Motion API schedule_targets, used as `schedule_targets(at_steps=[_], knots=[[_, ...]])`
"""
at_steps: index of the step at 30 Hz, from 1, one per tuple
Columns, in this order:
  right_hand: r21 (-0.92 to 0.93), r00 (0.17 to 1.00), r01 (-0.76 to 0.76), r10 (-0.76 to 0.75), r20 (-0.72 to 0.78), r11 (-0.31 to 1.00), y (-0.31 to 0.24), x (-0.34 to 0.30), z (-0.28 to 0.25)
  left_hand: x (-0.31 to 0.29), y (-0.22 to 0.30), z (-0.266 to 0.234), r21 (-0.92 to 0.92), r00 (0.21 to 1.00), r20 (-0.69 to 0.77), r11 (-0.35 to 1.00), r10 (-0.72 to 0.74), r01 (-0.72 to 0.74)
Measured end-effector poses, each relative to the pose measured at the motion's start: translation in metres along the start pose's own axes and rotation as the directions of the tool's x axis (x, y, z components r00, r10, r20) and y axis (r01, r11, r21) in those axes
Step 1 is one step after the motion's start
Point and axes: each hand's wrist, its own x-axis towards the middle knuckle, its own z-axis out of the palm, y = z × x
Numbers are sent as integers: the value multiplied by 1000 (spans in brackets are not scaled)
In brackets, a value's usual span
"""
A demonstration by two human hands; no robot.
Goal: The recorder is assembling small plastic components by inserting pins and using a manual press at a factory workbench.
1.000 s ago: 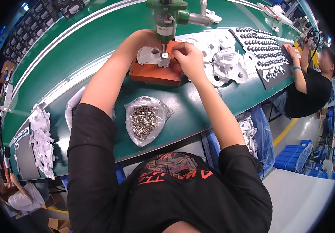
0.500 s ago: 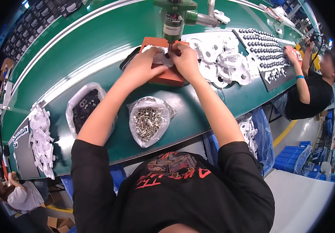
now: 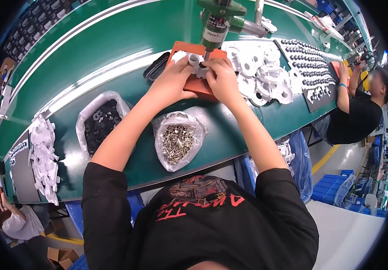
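Note:
A white plastic part (image 3: 194, 60) with a round tube rests on an orange fixture block (image 3: 198, 86). My left hand (image 3: 170, 83) has its fingers closed along the part's left side, the thumb stretched toward the block's front. From the right, my right hand (image 3: 222, 80) grips the part with bent fingers, the tips beside a small black piece (image 3: 202, 65) in it. Just above these fingertips is the metal tip of a green press head (image 3: 215, 31). Whether the tip touches the part cannot be made out. My fingers partly hide the part's edges.
White plastic parts (image 3: 266, 76) are piled right of the fixture, beside rows of black-topped pieces (image 3: 309, 63). Bags of screws (image 3: 176, 141) and black parts (image 3: 101, 119) lie nearer. A black tray (image 3: 157, 66) sits left. Co-workers sit at right (image 3: 360, 105) and far left (image 3: 18, 222).
The view has shifted, so the bench and press appear further right. The part's round tube shows more clearly between my hands. Both hands stay at the fixture.

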Motion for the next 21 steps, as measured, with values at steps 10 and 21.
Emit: schedule_targets(at_steps=[10,21], knots=[[-206,980,157,-126,155,966,-14,0,-39,5,-4,0,-11,996,89,1000,4,-3],[780,765,-225,602,-231,584,95,196,-150,9,5,-7,-51,993,103,997,-49,54]])
